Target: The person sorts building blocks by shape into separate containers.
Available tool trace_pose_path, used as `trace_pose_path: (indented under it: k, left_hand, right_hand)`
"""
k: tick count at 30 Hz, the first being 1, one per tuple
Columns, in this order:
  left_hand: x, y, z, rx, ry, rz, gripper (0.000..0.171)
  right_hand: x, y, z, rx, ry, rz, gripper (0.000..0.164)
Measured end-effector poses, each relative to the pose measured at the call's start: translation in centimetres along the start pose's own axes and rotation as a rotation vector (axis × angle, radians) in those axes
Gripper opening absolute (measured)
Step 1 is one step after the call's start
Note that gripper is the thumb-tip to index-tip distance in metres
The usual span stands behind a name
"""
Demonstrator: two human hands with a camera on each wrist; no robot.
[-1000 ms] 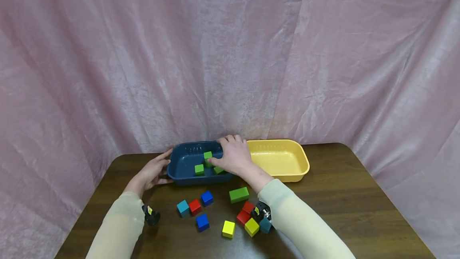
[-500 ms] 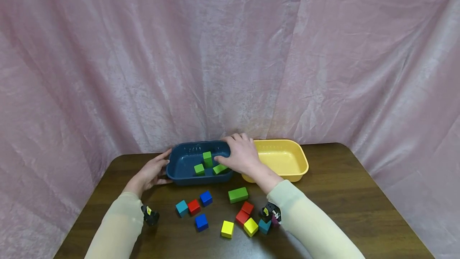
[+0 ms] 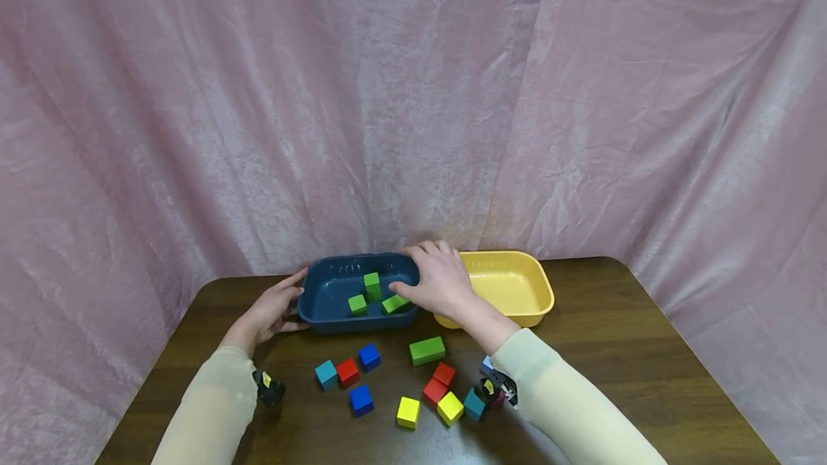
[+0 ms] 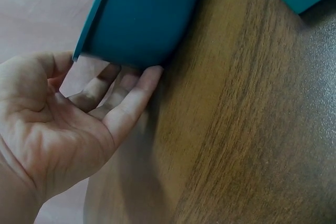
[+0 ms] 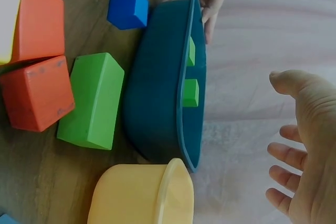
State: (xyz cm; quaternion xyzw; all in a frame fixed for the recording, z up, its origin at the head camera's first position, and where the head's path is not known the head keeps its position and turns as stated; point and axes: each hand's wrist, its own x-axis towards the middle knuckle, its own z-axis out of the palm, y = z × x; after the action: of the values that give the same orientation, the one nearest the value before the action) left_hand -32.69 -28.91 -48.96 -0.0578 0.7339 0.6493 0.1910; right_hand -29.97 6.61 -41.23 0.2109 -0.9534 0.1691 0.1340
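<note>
Three bright green, smooth-faced blocks sit inside a dark blue plastic tray: an upright green block [image 3: 372,286], a small green cube [image 3: 357,305] in front of it and, towards the tray's right end, a tilted green block [image 3: 395,303]. The dark blue tray [image 3: 332,289] stands at the back of the table.

The person's right hand [image 3: 441,283] hangs above that right end. Over the last second it has drawn rightward, leaving more of the tilted block in sight. Its fingers are loosely curved and hold nothing, as the right wrist view shows, so it is free and those three blocks lie unheld. The left hand [image 3: 274,311] has stayed at the tray's left end, its fingers extended, tips against wall and rim rather than wrapped round it.

Just beside, to the right, is a pale yellow plastic tray [image 3: 510,289]; the right hand hides whether the two trays touch. In front lies an oblong green block [image 3: 427,351], outside both trays, with a pair of red cubes [image 3: 435,391] near it and a yellow cube [image 3: 450,407] and a teal cube [image 3: 474,404] beyond. Leftward lie a light blue cube [image 3: 326,374], a red cube [image 3: 348,372] and a royal blue cube [image 3: 370,357]. All this rests on a brown wood-grained table [image 3: 601,307] before a pink velvety curtain [image 3: 413,92].
</note>
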Motion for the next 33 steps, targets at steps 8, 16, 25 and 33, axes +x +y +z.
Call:
trace_pose_path:
  k: [8, 16, 25, 33]
  left_hand:
    - [-0.1, 0.2, 0.0, -0.007, -0.004, 0.013, 0.059]
    - [-0.1, 0.3, 0.2, -0.001, -0.006, 0.015, 0.058]
    - [0.2, 0.3, 0.1, 0.001, -0.002, 0.008, 0.058]
    - [0.1, 0.2, 0.1, 0.002, -0.006, 0.013, 0.058]
  right_hand:
    - [-1.0, 0.2, -0.5, 0.012, 0.015, -0.016, 0.068]
    - [-1.5, 0.7, -1.1, 0.032, 0.031, -0.035, 0.065]
    - [-2.0, 1.6, -1.7, 0.075, 0.036, -0.014, 0.061]
    - [-3.0, 2.3, -2.0, 0.079, 0.022, -0.028, 0.060]
